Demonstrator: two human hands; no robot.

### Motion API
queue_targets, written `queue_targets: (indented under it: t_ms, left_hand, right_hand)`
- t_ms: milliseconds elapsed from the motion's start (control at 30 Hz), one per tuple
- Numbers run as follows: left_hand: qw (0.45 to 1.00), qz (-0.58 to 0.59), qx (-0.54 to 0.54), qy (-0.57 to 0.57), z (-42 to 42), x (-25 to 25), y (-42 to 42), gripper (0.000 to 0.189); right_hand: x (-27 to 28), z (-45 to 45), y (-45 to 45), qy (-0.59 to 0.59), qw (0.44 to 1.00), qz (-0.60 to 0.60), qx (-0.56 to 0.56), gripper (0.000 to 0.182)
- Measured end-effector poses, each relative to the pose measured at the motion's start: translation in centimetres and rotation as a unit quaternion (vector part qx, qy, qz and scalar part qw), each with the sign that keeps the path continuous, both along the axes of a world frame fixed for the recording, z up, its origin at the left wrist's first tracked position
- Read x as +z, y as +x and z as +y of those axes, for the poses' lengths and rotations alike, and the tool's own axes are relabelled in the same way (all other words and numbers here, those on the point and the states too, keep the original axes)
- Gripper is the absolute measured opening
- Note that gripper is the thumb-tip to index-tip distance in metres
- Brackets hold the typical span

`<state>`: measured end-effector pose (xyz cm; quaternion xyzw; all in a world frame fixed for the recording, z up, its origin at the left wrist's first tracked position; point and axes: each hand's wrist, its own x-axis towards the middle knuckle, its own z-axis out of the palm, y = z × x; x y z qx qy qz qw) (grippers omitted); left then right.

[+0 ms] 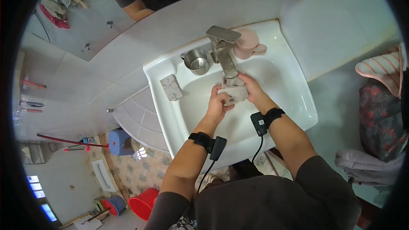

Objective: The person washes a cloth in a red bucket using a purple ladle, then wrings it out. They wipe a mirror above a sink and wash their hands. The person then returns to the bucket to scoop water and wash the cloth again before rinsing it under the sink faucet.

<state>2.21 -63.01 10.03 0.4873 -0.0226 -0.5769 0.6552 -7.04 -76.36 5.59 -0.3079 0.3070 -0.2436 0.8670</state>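
Note:
Both hands hold a wet-looking, pale grey cloth (237, 93) bunched under the spout of the metal faucet (226, 58). My left hand (218, 103) grips its left side, fingers curled into the folds. At the cloth's right edge, my right hand (252, 88) has its thumb and fingers closed on it, close to the spout tip. The cloth is above the basin of the white ceramic sink (198, 115). Whether water runs from the spout is hard to tell, since the cloth and fingers cover that spot.
On the sink's back ledge stand a stainless steel mug (196, 62) and a pink cup (246, 43), either side of the faucet. A marbled rectangular block (171, 88) lies at the left rim. A mirror (92, 32) hangs behind. Below left are a blue stool (119, 142) and red bucket (143, 203).

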Motion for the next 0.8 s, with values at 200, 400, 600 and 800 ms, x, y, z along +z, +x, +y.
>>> queue_targets:
  t_ms: [200, 400, 600, 800]
  left_hand:
    - [0.969, 0.233, 0.022, -0.073, -2.3, -3.1, 1.9, 0.031]
    - [0.987, 0.100, 0.123, 0.033, -5.0, -5.6, -2.2, 0.036]
    - [0.976, 0.173, 0.133, -0.009, -2.8, -7.8, 1.7, 0.020]
    - [0.977, 0.116, 0.127, -0.124, -1.8, -3.6, 0.5, 0.016]
  right_hand:
    - [-3.4, 2.6, 3.0, -0.299, 0.935, 0.192, 0.002, 0.041]
    - [-3.7, -0.5, 3.0, -0.405, 0.806, 0.427, -0.061, 0.043]
    - [-2.7, 3.4, 5.0, -0.441, 0.840, 0.316, 0.020, 0.044]
    - [-3.2, -1.7, 3.0, 0.009, 0.991, 0.118, -0.061, 0.032]
